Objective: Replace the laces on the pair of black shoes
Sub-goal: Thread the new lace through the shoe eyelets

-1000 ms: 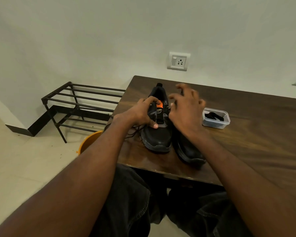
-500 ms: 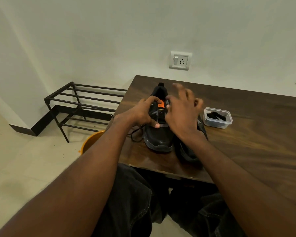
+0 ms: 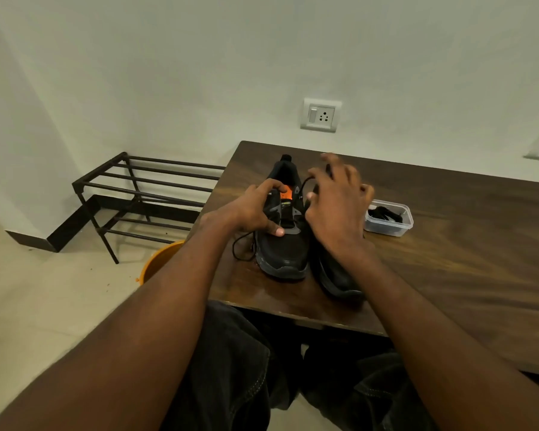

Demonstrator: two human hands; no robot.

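Note:
Two black shoes stand side by side on the wooden table (image 3: 448, 244), toes toward me. The left shoe (image 3: 285, 247) has an orange tongue label. My left hand (image 3: 255, 209) grips its left side, thumb on the upper, fingers curled over the collar. A black lace (image 3: 241, 248) loops loose on the table by that shoe. My right hand (image 3: 336, 203) hovers over the right shoe (image 3: 336, 278) and pinches a black lace strand that arcs up from the left shoe's eyelets; its other fingers are spread. Much of the right shoe is hidden by that hand.
A small clear plastic box (image 3: 388, 217) holding black laces sits on the table right of the shoes. A black metal shoe rack (image 3: 143, 194) stands on the floor at left, an orange bucket (image 3: 161, 265) beside the table edge. Wall sockets (image 3: 321, 115) are behind.
My right hand has shifted a little and drawn a loop of black lace up out of the left shoe. My left hand keeps its grip on that shoe.

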